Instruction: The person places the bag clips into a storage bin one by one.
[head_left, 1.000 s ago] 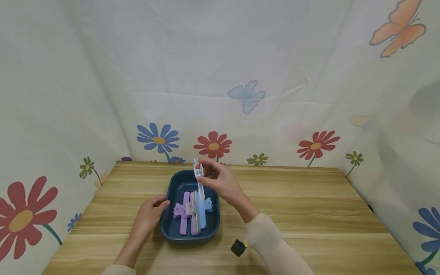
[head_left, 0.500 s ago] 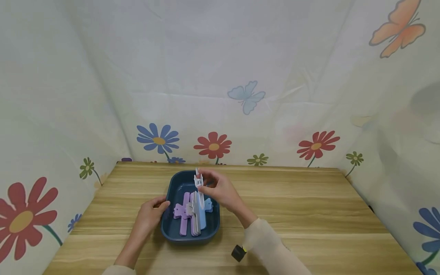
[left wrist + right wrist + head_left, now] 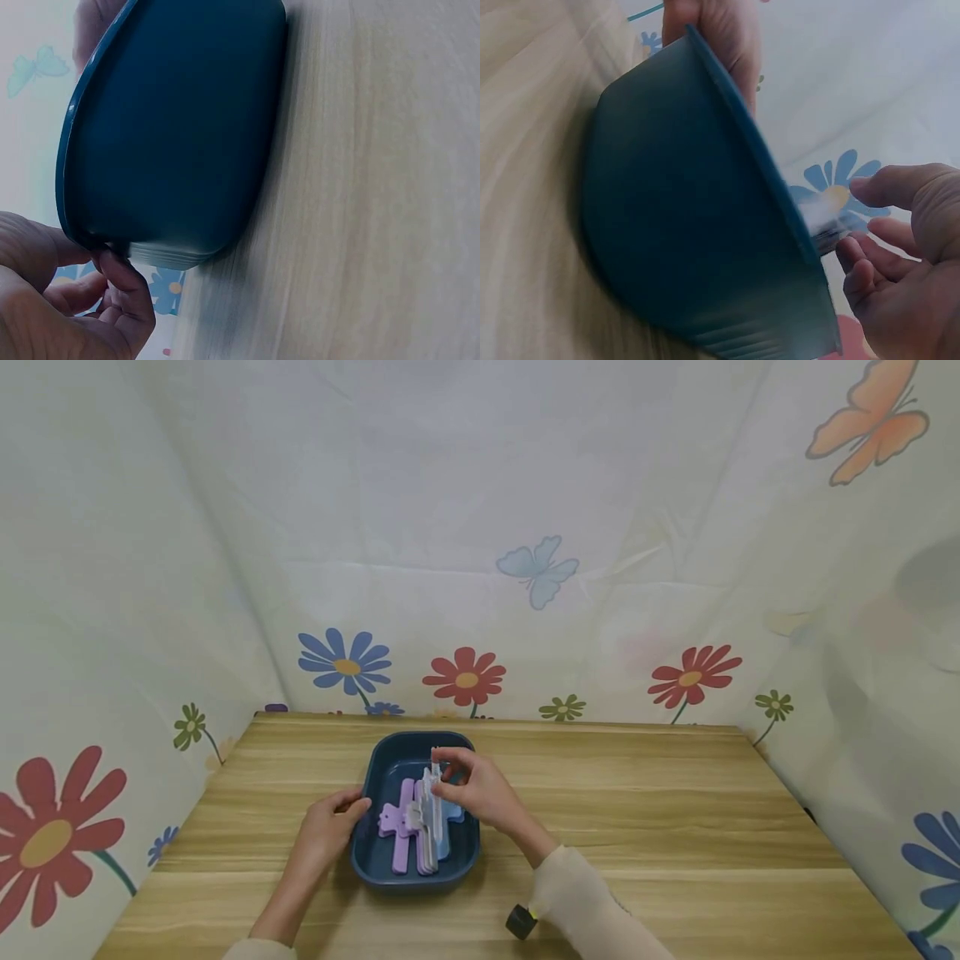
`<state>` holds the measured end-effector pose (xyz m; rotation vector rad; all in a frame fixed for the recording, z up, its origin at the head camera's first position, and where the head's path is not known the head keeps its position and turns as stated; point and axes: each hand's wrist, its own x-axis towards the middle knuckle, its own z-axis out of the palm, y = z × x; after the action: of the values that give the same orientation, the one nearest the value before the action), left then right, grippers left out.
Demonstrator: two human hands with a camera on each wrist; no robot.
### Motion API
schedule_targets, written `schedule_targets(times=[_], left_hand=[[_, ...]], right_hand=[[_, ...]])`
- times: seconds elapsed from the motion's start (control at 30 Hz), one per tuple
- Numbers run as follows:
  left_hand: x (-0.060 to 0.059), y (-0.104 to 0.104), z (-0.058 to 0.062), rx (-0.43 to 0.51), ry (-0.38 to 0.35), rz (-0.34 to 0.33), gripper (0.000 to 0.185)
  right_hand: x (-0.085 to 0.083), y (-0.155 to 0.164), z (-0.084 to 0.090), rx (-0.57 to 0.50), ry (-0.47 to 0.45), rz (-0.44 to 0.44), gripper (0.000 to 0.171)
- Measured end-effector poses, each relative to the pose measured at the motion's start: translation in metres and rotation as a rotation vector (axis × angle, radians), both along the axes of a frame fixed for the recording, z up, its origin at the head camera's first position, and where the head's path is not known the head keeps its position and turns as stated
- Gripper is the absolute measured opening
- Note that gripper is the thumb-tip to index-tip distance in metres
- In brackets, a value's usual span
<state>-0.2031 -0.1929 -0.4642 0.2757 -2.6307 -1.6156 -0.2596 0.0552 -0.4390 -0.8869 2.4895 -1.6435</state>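
Note:
A dark blue plastic tub [image 3: 416, 885] holds several long bag clips. Two-part purple clips [image 3: 401, 827] lie on its left side, a grey clip [image 3: 430, 847] in the middle and a light blue clip [image 3: 454, 812] at the right. My left hand [image 3: 327, 827] pinches the tub's left rim between thumb and fingers, also seen in the left wrist view. Over the tub, my right hand [image 3: 480, 789] is at the upper end of a white bag clip [image 3: 438, 806], which stands along the blue one. In the right wrist view its thumb and fingers are apart, with the clip blurred just beyond them.
The tub stands on a wood-grain table [image 3: 637, 810]. A small black block [image 3: 521, 922] shows beside the right sleeve [image 3: 581, 889]. Behind the table hangs a pale curtain [image 3: 450, 527] printed with flowers and butterflies.
My right hand has lowered the white bag clip into the tub, down against the other clips, and its fingers have loosened. The left hand has stayed on the rim.

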Motion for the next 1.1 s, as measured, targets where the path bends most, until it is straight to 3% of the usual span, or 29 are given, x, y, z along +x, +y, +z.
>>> schedule_targets(times=[0.27, 0.67, 1.1], left_hand=[[0.0, 0.001, 0.001, -0.001, 0.009, 0.0, 0.044], [0.0, 0.001, 0.001, -0.007, 0.005, -0.009, 0.045], [0.002, -0.002, 0.0, -0.054, 0.038, -0.012, 0.046]], right_hand=[[0.0, 0.004, -0.007, 0.034, -0.008, -0.032, 0.038], [0.002, 0.006, -0.011, 0.005, 0.001, -0.024, 0.035], [0.009, 0.007, -0.004, 0.023, 0.068, -0.014, 0.035]])
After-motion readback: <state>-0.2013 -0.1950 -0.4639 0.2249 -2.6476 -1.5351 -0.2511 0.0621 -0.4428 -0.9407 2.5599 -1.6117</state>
